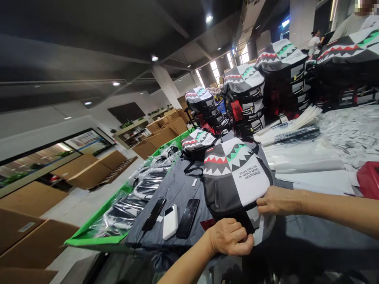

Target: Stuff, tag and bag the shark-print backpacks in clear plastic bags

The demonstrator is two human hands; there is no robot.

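Note:
A black, grey and white backpack with a zigzag shark-teeth print in red and green lies flat on the dark cloth-covered table. A translucent plastic bag is at its near lower corner. My left hand is closed in a pinch on the edge of that plastic, just below the backpack. At the backpack's lower right corner, my right hand has its fingers closed on the plastic too, touching the bag's side. How far the plastic reaches round the backpack is hidden.
Two dark phones and a white power bank lie left of the backpack. A green-edged bin holds plastic-wrapped bags. Backpack stacks stand behind. Plastic sleeves spread to the right; cardboard boxes line the floor.

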